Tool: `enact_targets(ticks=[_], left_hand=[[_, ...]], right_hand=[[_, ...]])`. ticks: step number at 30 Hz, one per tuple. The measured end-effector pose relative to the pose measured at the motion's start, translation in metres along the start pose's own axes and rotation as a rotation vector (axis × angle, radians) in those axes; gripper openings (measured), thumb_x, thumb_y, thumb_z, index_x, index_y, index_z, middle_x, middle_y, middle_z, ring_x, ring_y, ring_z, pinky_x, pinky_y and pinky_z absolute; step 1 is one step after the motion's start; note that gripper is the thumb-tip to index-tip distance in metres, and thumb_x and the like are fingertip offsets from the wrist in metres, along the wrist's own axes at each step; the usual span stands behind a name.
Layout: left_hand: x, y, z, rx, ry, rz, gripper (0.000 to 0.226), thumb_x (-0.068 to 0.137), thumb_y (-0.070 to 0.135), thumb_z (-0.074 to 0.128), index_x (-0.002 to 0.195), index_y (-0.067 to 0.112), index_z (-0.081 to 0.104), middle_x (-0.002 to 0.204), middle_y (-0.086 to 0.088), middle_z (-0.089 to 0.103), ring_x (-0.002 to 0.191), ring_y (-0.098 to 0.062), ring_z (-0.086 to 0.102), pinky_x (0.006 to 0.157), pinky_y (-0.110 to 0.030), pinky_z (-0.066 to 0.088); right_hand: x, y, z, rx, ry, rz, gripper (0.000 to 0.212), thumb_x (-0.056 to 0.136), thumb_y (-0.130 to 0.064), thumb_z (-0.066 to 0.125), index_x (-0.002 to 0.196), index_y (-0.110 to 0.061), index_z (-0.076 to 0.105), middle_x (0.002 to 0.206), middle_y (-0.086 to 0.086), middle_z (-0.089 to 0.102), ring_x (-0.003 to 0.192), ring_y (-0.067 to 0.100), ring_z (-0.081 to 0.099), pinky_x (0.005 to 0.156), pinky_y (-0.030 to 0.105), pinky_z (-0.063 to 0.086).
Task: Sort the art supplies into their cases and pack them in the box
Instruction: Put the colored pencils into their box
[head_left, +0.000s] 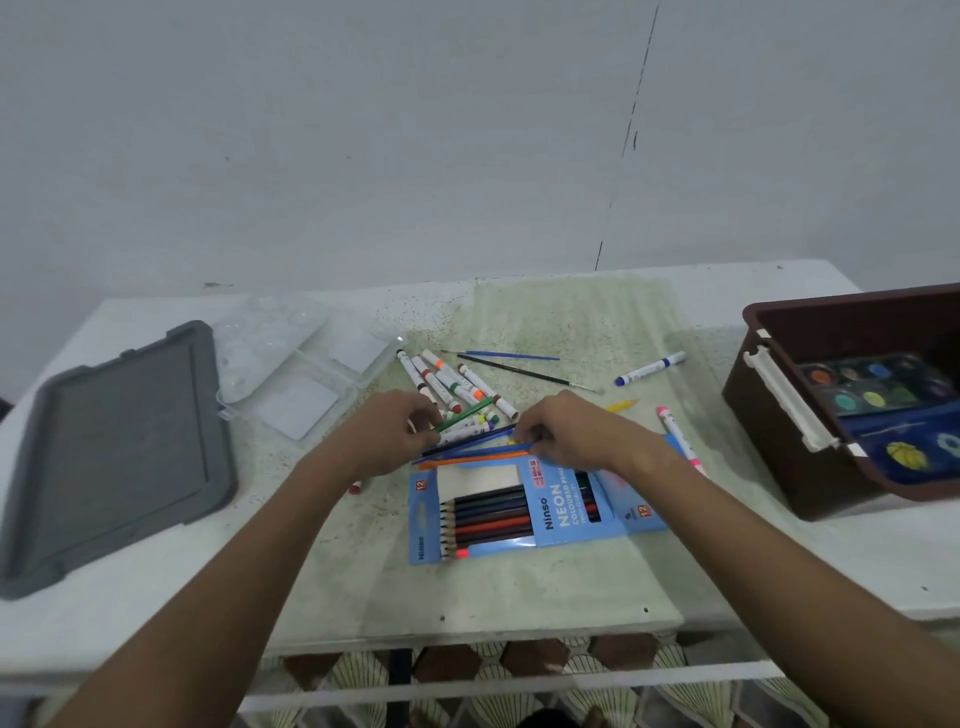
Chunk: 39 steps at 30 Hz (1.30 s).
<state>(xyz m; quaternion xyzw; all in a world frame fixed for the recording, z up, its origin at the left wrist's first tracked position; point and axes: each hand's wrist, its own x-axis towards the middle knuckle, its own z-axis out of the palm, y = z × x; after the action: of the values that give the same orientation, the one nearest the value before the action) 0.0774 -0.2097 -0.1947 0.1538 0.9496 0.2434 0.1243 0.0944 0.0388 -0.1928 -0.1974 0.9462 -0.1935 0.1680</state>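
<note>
A blue pencil case (519, 512) lies flat at the table's middle with several coloured pencils inside. Just behind it, loose coloured pencils (472, 449) in blue, orange and green lie in a bundle. My left hand (387, 434) pinches their left ends and my right hand (566, 434) pinches their right ends. Beyond the hands a heap of white markers (447, 384) lies on the table. A brown box (831, 410) at the right holds a watercolour paint set (883, 387).
A grey lid (114, 447) lies at the left, with a clear plastic palette and case (301, 374) beside it. Two thin brushes (519, 366), a blue-capped marker (649, 368), a yellow pencil (621, 405) and a pink marker (675, 431) lie scattered toward the right.
</note>
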Motion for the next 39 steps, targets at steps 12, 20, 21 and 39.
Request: enact_targets(ticks=[12, 20, 21, 39], left_hand=[[-0.001, 0.001, 0.001, -0.041, 0.006, -0.026, 0.025, 0.088, 0.026, 0.066, 0.111, 0.018, 0.07, 0.101, 0.002, 0.07, 0.083, -0.009, 0.063, 0.079, -0.029, 0.049], [0.008, 0.038, -0.012, -0.408, 0.04, 0.025, 0.027, 0.096, 0.008, 0.044, 0.109, 0.023, 0.062, 0.087, -0.008, 0.066, 0.063, -0.02, 0.07, 0.064, -0.039, 0.059], [0.012, 0.044, -0.012, -0.406, 0.027, 0.027, 0.027, 0.096, 0.008, 0.043, 0.103, 0.02, 0.066, 0.086, -0.008, 0.067, 0.064, -0.019, 0.071, 0.068, -0.041, 0.059], [0.046, 0.12, 0.054, 0.335, -0.012, 0.233, 0.032, 0.095, 0.035, 0.051, 0.092, 0.009, 0.07, 0.074, -0.005, 0.059, 0.069, -0.02, 0.056, 0.057, -0.029, 0.041]], right_hand=[[-0.016, 0.005, -0.01, -0.001, -0.038, 0.0, 0.03, 0.088, -0.007, 0.055, 0.115, -0.014, 0.066, 0.087, -0.012, 0.051, 0.084, 0.012, 0.052, 0.071, 0.023, 0.038], [-0.068, 0.042, -0.015, 0.242, 0.071, 0.149, 0.021, 0.089, -0.013, 0.057, 0.103, -0.028, 0.062, 0.085, -0.008, 0.067, 0.068, 0.006, 0.061, 0.056, 0.016, 0.044], [-0.074, 0.046, -0.016, 0.264, 0.076, 0.172, 0.022, 0.089, -0.014, 0.057, 0.104, -0.029, 0.061, 0.088, -0.004, 0.068, 0.067, 0.007, 0.062, 0.055, 0.019, 0.047], [-0.139, 0.067, 0.006, 0.412, 0.37, 0.387, 0.008, 0.097, -0.025, 0.05, 0.098, -0.029, 0.056, 0.084, -0.009, 0.059, 0.074, 0.004, 0.057, 0.059, 0.014, 0.04]])
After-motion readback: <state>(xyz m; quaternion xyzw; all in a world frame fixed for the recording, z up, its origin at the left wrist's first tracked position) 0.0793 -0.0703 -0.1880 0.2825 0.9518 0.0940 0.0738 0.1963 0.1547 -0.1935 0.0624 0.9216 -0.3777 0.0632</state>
